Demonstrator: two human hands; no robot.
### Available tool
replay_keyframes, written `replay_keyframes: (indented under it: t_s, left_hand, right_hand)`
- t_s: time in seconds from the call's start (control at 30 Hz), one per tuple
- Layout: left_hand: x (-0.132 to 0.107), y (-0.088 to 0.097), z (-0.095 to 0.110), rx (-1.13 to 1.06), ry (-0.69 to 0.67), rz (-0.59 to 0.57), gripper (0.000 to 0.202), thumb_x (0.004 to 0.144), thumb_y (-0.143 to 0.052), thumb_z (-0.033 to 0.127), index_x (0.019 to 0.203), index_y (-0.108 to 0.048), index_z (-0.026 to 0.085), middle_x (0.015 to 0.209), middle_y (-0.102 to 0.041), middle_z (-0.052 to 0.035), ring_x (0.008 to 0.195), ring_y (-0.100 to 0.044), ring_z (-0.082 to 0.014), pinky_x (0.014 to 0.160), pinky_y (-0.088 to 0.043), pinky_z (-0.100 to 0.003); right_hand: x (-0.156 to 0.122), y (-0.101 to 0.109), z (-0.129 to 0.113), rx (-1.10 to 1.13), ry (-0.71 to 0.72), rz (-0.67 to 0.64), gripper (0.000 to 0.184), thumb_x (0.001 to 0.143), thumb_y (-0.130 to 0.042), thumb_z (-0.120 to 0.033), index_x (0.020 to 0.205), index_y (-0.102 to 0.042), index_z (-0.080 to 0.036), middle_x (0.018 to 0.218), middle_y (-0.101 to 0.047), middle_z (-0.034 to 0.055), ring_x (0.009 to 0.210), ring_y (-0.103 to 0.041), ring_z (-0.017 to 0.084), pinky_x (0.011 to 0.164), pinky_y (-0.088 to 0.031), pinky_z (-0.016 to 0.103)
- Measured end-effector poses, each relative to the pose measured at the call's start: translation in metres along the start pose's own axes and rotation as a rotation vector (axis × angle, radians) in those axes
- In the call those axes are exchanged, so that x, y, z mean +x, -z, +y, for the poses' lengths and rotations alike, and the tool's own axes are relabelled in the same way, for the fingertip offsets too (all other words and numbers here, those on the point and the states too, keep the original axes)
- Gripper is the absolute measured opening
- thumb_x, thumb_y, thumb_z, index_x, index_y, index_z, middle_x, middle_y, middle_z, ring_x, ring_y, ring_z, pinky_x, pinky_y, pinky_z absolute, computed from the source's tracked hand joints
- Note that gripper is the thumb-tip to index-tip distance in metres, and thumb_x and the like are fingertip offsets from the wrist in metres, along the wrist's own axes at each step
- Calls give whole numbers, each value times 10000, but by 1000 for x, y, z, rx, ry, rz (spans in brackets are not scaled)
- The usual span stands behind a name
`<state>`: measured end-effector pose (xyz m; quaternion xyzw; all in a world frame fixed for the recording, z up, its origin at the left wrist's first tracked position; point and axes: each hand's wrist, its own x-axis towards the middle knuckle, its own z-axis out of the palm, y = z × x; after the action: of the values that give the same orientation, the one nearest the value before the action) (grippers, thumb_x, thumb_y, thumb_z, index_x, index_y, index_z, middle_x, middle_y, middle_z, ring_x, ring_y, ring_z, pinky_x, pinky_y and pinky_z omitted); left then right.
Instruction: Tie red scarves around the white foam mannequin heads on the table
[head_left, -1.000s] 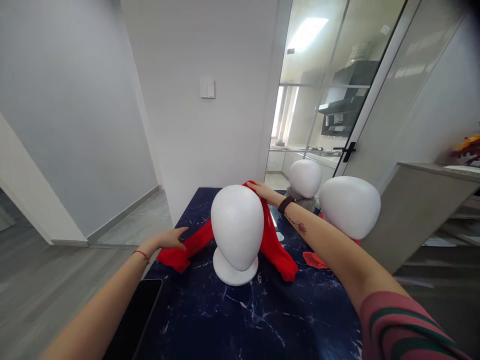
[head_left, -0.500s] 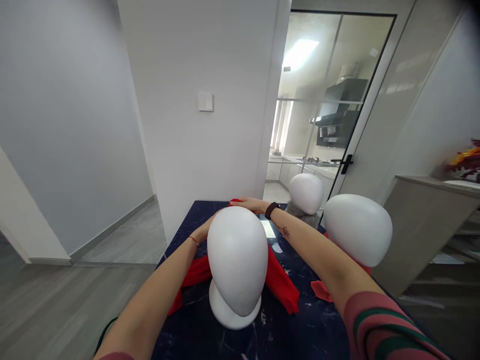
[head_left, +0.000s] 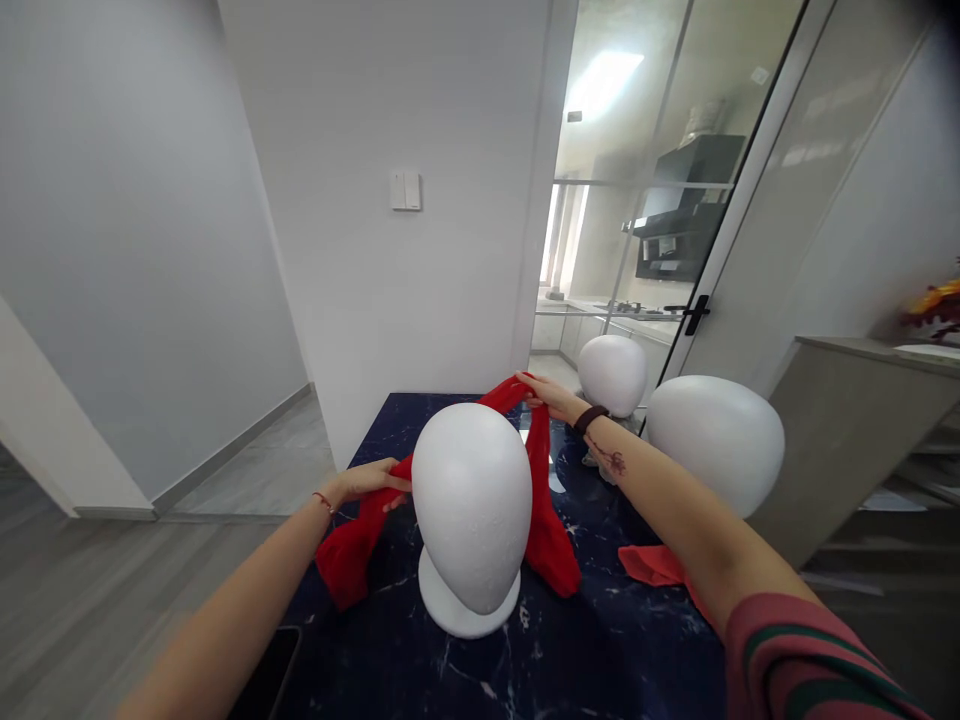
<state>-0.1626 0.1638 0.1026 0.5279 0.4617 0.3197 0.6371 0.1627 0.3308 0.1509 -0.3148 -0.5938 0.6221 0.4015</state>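
Observation:
A white foam mannequin head (head_left: 471, 505) stands upright on its round base in front of me. Behind it runs a red scarf (head_left: 551, 540), its ends hanging down on either side onto the dark table. My left hand (head_left: 375, 482) grips the scarf left of the head, fingers closed around the cloth. Higher up on the right, my right hand (head_left: 546, 393) pinches the scarf and holds it raised off the table. The part of the scarf directly behind the head is hidden.
The blue-black marble-look table (head_left: 480, 680) stands against a wall. Two more white heads, a farther one (head_left: 611, 375) and a nearer one (head_left: 712, 435), are on the right, with red cloth (head_left: 651, 566) near my forearm. A dark flat object (head_left: 274, 665) lies at the left edge.
My hands have spread apart from behind the head, left hand down and leftward, right hand rightward and up. The scarf is now stretched between them, lifted on the right.

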Motion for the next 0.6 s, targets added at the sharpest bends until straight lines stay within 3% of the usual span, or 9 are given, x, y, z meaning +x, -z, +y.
replay_keyframes:
  t_s: [0.1,0.23,0.43,0.53,0.6]
  left_hand:
    - [-30,7,-1,162,111,-131,133,753,-654,245,690,-674,129,473,-575,-14,381,-448,-92,468,-396,-227]
    - [-53,-9,-7,-103,132,22,163,792,-634,289,847,-639,136,564,-578,4,425,-444,-71,578,-476,-240]
    - [-67,-72,-27,-683,286,290,149,848,-503,149,711,-553,120,495,-495,-6,498,-561,-124,613,-519,-233]
    - [-79,-106,-40,-808,245,283,63,795,-501,99,781,-559,119,610,-596,-56,585,-620,-173,640,-538,-292]
    - [-85,-124,-50,-856,236,276,126,749,-495,62,842,-564,112,690,-640,-76,611,-636,-187,633,-539,-308]
  right_hand:
    - [-21,21,11,-17,-24,102,375,739,-665,-480,685,-457,-173,489,-348,-99,395,-220,14,372,-146,162]
    - [-55,22,29,-62,-163,100,274,722,-700,-351,690,-522,-145,497,-435,-72,397,-275,17,366,-174,160]
    - [-119,-5,53,-66,-333,102,135,792,-620,-242,729,-568,-134,521,-514,-34,393,-352,38,353,-233,154]
    - [-162,-25,63,116,-413,142,144,860,-542,-232,752,-555,-138,528,-513,-30,383,-363,40,360,-288,149]
    - [-190,-41,71,307,-510,132,156,891,-502,-225,777,-552,-130,562,-538,-13,404,-411,42,388,-348,143]
